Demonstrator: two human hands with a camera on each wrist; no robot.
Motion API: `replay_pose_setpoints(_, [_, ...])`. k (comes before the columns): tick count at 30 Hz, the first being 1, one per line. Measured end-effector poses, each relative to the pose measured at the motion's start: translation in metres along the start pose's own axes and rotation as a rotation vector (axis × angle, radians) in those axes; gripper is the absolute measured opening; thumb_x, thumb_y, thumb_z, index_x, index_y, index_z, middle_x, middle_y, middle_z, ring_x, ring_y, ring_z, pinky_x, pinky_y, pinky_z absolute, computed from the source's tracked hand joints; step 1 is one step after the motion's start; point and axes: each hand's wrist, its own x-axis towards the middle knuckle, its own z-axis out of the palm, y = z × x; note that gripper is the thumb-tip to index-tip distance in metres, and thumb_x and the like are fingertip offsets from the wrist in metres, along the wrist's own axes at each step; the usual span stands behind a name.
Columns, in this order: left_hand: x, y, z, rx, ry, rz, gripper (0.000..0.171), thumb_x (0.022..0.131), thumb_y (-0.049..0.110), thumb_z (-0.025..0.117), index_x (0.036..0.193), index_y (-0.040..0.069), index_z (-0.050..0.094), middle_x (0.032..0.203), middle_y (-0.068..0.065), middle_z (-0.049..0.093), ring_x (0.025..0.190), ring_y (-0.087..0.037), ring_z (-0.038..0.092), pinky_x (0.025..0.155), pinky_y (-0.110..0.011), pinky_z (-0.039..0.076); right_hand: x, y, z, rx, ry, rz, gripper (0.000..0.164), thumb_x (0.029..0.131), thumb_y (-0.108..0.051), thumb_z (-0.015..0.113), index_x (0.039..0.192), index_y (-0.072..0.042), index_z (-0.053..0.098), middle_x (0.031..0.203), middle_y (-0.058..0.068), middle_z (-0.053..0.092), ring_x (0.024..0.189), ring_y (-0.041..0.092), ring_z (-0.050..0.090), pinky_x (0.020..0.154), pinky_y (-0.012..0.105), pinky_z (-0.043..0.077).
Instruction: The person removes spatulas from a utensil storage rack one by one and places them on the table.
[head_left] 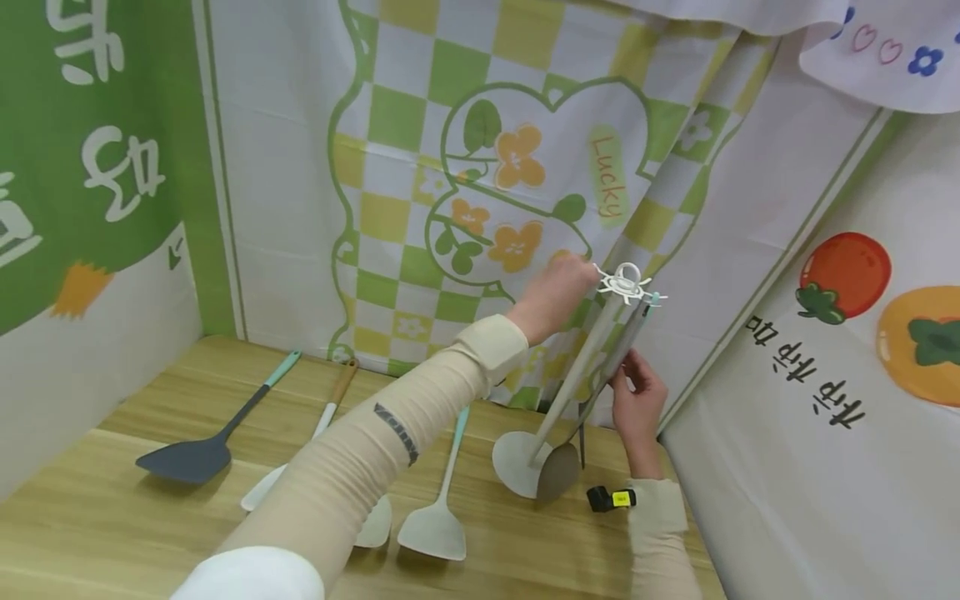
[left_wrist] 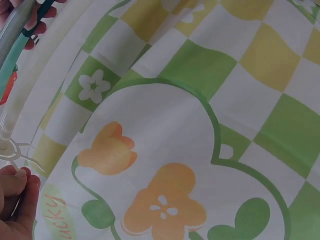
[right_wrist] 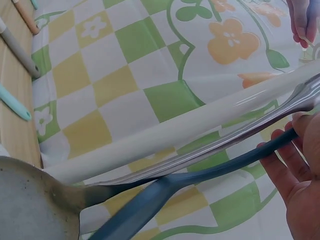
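Note:
A white utensil stand (head_left: 573, 375) with a ring of hooks on top leans near the back curtain. My left hand (head_left: 558, 296) pinches one of its hooks between thumb and fingertips, as the left wrist view also shows. A metal ladle (head_left: 558, 472) hangs from the stand, its bowl overlapping the round base (head_left: 512, 454). Beside the ladle's silver handle is a dark blue-grey utensil (right_wrist: 215, 172) with a teal handle end (left_wrist: 11, 67). My right hand (head_left: 637, 396) holds its shaft between thumb and fingers. Its lower end is largely hidden behind the ladle.
On the wooden table (head_left: 90, 533) lie a dark spatula (head_left: 187, 458) with a teal handle, a white utensil with a wooden handle (head_left: 345, 379), and a white spatula (head_left: 435, 529). Another white blade (head_left: 375, 525) shows partly under my left sleeve. A checked curtain (head_left: 390, 208) hangs close behind.

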Motion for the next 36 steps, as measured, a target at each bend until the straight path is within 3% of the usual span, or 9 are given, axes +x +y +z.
replay_pose_setpoints(7, [0.003, 0.003, -0.003, 0.017, -0.051, -0.031, 0.028, 0.088, -0.014, 0.061, 0.106, 0.005, 0.072, 0.103, -0.007, 0.072, 0.097, -0.023, 0.066, 0.088, -0.033, 0.056, 0.001, -0.008, -0.001, 0.006, 0.033, 0.031, 0.031, 0.091, 0.02, 0.054, 0.122, 0.025, 0.058, 0.093, -0.012, 0.071, 0.078, -0.002, 0.068, 0.067, 0.015, 0.059])
replay_pose_setpoints(19, [0.003, 0.006, -0.004, 0.046, -0.042, -0.026, 0.028, 0.092, -0.012, 0.059, 0.106, 0.006, 0.074, 0.104, -0.006, 0.074, 0.099, -0.022, 0.068, 0.089, -0.033, 0.057, 0.004, -0.009, 0.0, 0.001, 0.068, 0.04, 0.033, 0.093, 0.017, 0.056, 0.126, 0.019, 0.059, 0.093, -0.01, 0.071, 0.081, 0.0, 0.068, 0.072, 0.017, 0.06])
replay_pose_setpoints(26, [0.006, 0.01, -0.001, 0.039, -0.016, -0.032, 0.028, 0.092, -0.012, 0.059, 0.105, 0.008, 0.075, 0.104, -0.005, 0.074, 0.097, -0.021, 0.067, 0.087, -0.032, 0.056, 0.008, 0.009, -0.002, 0.075, 0.135, -0.002, 0.032, 0.095, 0.014, 0.059, 0.126, 0.011, 0.065, 0.097, -0.006, 0.074, 0.081, 0.004, 0.069, 0.071, 0.018, 0.06])
replay_pose_setpoints(31, [0.002, 0.009, 0.001, 0.017, 0.012, -0.055, 0.027, 0.093, -0.011, 0.058, 0.101, 0.008, 0.075, 0.1, -0.006, 0.074, 0.095, -0.021, 0.067, 0.085, -0.032, 0.056, 0.007, 0.018, -0.002, 0.108, 0.176, 0.019, 0.031, 0.094, 0.009, 0.064, 0.124, 0.008, 0.068, 0.098, -0.004, 0.076, 0.079, 0.006, 0.068, 0.07, 0.018, 0.06])
replay_pose_setpoints(36, [0.001, 0.007, 0.001, -0.026, 0.039, -0.065, 0.025, 0.095, -0.01, 0.057, 0.101, 0.007, 0.075, 0.098, -0.007, 0.074, 0.093, -0.021, 0.068, 0.082, -0.032, 0.058, 0.008, 0.016, -0.001, 0.059, 0.214, 0.006, 0.029, 0.093, 0.005, 0.069, 0.122, 0.007, 0.07, 0.097, -0.005, 0.076, 0.081, 0.007, 0.067, 0.071, 0.016, 0.06])
